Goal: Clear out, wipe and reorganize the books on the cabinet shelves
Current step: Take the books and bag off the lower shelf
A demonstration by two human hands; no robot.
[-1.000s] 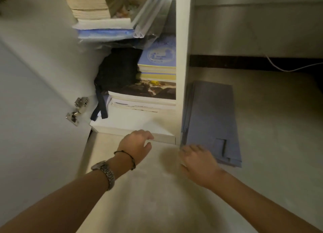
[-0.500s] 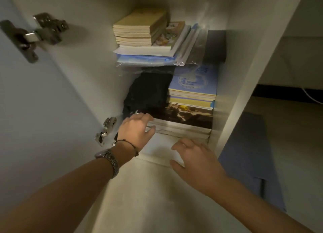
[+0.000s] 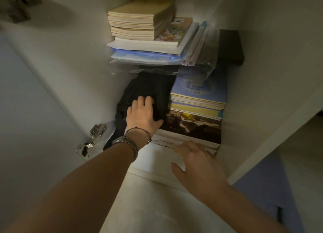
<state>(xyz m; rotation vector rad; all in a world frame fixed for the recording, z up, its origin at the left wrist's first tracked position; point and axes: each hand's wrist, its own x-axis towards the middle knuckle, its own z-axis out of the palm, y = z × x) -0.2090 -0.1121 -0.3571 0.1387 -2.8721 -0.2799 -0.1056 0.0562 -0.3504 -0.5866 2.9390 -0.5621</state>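
Inside the open white cabinet, a lower shelf (image 3: 157, 164) carries a stack of books (image 3: 197, 110) with a blue cover on top and a dark photo cover below. A black bag (image 3: 148, 87) lies left of that stack. My left hand (image 3: 142, 114) rests on the black bag, fingers curled into its fabric. My right hand (image 3: 197, 164) reaches to the front edge of the lowest books, fingers spread and touching them. On the upper shelf sits another pile of yellowed books (image 3: 139, 19) over plastic folders (image 3: 148, 55).
The cabinet door (image 3: 26, 128) stands open at the left with a metal hinge (image 3: 92, 138). The cabinet's right wall (image 3: 262, 93) bounds the shelves. A blue-grey folded sheet (image 3: 267, 185) lies on the floor at the right. A dark box (image 3: 230, 45) sits at the upper shelf's back.
My left hand has moved up from the shelf's front edge onto the black bag. My right hand has moved left from the blue sheet to the lower books. The view has tilted upward.
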